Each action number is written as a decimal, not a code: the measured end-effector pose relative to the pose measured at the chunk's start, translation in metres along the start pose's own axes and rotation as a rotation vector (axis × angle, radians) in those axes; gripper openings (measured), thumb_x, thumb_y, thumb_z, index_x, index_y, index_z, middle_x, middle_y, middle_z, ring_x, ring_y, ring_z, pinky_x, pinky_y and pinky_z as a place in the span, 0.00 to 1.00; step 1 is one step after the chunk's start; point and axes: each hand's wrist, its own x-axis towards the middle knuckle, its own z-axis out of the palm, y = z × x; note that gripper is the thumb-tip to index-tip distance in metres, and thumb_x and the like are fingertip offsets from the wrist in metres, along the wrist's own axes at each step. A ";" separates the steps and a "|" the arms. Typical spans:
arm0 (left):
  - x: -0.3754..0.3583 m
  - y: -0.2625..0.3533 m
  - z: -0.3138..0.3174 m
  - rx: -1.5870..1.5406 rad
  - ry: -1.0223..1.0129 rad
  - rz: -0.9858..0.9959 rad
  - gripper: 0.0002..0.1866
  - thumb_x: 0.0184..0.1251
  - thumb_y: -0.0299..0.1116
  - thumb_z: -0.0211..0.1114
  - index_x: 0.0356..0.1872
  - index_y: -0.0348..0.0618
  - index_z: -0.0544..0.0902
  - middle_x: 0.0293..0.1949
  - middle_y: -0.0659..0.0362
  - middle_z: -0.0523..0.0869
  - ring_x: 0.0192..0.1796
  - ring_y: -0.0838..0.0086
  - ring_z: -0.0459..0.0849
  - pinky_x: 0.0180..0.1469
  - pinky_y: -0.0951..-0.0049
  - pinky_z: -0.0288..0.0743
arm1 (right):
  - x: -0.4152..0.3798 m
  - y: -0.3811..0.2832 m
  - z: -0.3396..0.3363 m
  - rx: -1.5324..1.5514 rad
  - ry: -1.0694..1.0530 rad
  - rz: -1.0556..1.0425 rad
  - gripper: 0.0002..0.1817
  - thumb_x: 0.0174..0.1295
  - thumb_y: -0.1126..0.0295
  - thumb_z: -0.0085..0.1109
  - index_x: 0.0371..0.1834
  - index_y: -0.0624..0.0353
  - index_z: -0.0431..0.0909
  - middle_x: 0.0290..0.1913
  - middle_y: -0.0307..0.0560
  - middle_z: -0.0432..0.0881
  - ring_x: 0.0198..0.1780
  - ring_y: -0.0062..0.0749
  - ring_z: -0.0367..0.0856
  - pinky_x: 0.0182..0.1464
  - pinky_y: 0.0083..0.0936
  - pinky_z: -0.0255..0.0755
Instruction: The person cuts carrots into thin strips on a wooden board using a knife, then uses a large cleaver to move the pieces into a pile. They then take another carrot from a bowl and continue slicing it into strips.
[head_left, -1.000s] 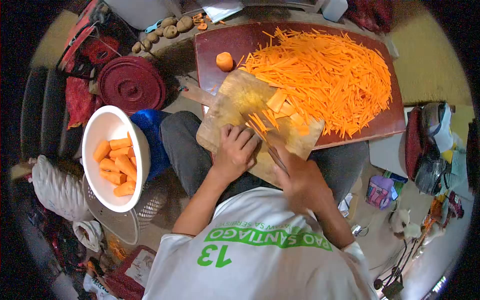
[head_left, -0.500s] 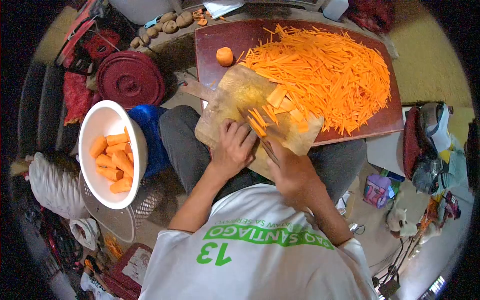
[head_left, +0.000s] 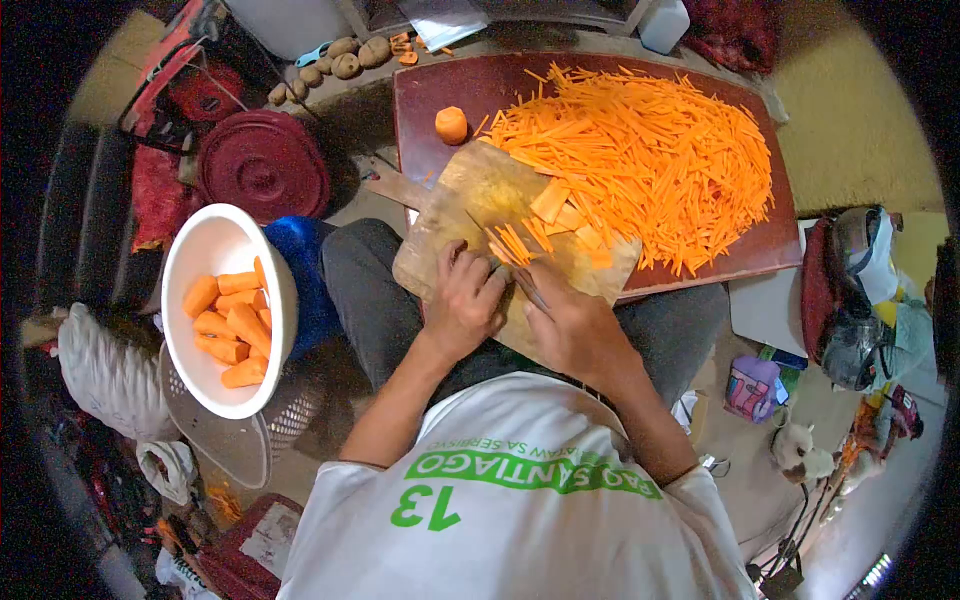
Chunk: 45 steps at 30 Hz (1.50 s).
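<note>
A wooden cutting board [head_left: 435,245] lies tilted across my lap, its far edge against a dark red table top. My right hand [head_left: 578,325] grips a knife [head_left: 533,292], its blade angled up and left over the board beside freshly cut carrot sticks [head_left: 515,245]. Close by the blade, my left hand [head_left: 465,305] rests on the board with curled fingers; whatever lies under the fingertips is hidden. Flat carrot slices [head_left: 568,215] sit on the board's right part, against a large heap of carrot strips [head_left: 640,165].
One carrot piece [head_left: 451,125] stands on the red table top [head_left: 425,95]. To my left, a white basin [head_left: 180,370] holds several peeled carrots [head_left: 240,320]. Behind it is a dark red round lid [head_left: 262,165]. Potatoes [head_left: 345,65] lie at the back.
The knife and my right hand have shifted slightly at the carrot sticks, the blade now less blurred. My left hand stays in nearly the same place. The whole view has moved a little.
</note>
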 end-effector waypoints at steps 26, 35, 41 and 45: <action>-0.001 0.000 0.001 0.016 0.039 -0.012 0.26 0.41 0.25 0.78 0.48 0.34 0.87 0.42 0.50 0.85 0.54 0.53 0.86 0.69 0.34 0.68 | -0.010 -0.014 -0.007 0.057 0.023 0.019 0.22 0.73 0.71 0.61 0.69 0.61 0.74 0.45 0.73 0.85 0.48 0.73 0.86 0.47 0.57 0.80; -0.001 -0.001 0.001 0.025 0.048 0.002 0.26 0.41 0.26 0.78 0.48 0.35 0.87 0.43 0.50 0.85 0.54 0.53 0.86 0.69 0.34 0.68 | -0.008 0.000 0.006 0.031 0.066 -0.027 0.26 0.73 0.73 0.63 0.73 0.62 0.74 0.44 0.71 0.86 0.47 0.70 0.88 0.47 0.54 0.81; -0.003 -0.003 0.005 0.035 0.058 0.007 0.23 0.45 0.25 0.77 0.48 0.35 0.88 0.43 0.50 0.85 0.54 0.53 0.86 0.69 0.35 0.68 | -0.006 0.006 0.017 0.036 0.089 -0.062 0.25 0.72 0.72 0.64 0.71 0.67 0.74 0.45 0.71 0.86 0.48 0.70 0.88 0.48 0.53 0.81; 0.000 0.000 0.003 0.033 0.057 0.009 0.21 0.47 0.25 0.77 0.47 0.36 0.88 0.42 0.51 0.85 0.53 0.53 0.85 0.68 0.36 0.69 | -0.001 0.004 0.014 0.014 0.122 -0.138 0.26 0.71 0.72 0.64 0.71 0.68 0.74 0.48 0.71 0.87 0.50 0.68 0.88 0.51 0.51 0.82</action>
